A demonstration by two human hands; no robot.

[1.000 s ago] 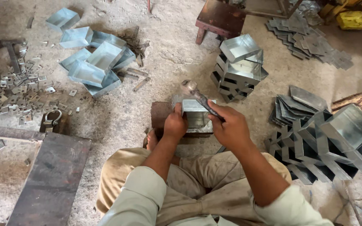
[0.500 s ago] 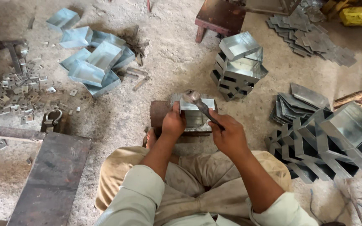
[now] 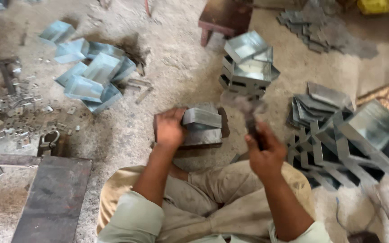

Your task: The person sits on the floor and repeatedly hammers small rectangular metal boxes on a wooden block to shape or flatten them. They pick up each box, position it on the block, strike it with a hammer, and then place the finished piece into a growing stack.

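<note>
1. Left hand [image 3: 169,127]: fingers curled over the left end of a folded sheet-metal box [image 3: 202,118], pressing it down onto a dark block [image 3: 203,137] on the ground just ahead of the person's knees.
2. Right hand [image 3: 264,150]: closed in a fist around the handle of a hammer [image 3: 247,110], raised to the right of the box; the head is blurred.
3. The sheet-metal box: thin, grey and shiny. Judged light and fairly stiff along its folds, though liable to dent, with cut edges that look sharp; best held over a folded wall or flat face, as the left hand does, clear of the raw rims.
4. Stack of finished boxes [image 3: 248,63]: just beyond the block, near a low wooden stool [image 3: 225,15].
5. Loose boxes [image 3: 91,74]: scattered on the sandy floor [image 3: 176,67], far left.
6. Flat cut blanks [image 3: 338,135]: piled at the right, partly overlapping.
7. Dark steel plate [image 3: 52,200] and small metal offcuts [image 3: 10,121]: at the left, well apart from the hands.
</note>
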